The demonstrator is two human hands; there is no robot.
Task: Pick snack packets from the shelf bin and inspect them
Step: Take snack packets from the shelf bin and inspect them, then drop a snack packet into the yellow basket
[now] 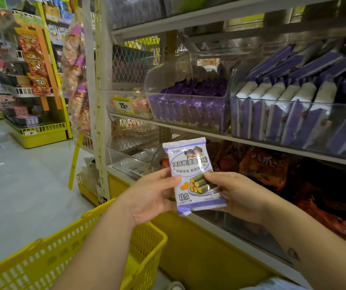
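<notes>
Clearly the inspecting step is in hand: a single snack packet (193,176), purple and white with rolled snacks pictured on its face, is held upright between both hands in front of the lower shelf, printed side toward the camera. The left hand (153,193) pinches its left edge with the thumb on the front, and the right hand (233,193) grips the right edge the same way, fingers curled behind. Up on the shelf (188,126) sits the clear shelf bin (188,109), full of purple packets, well above the held one. A yellow basket (80,248) hangs beneath the left forearm. The next move, I judge, calls for turning the packet over to read its back, then deciding between basket and bin.
</notes>
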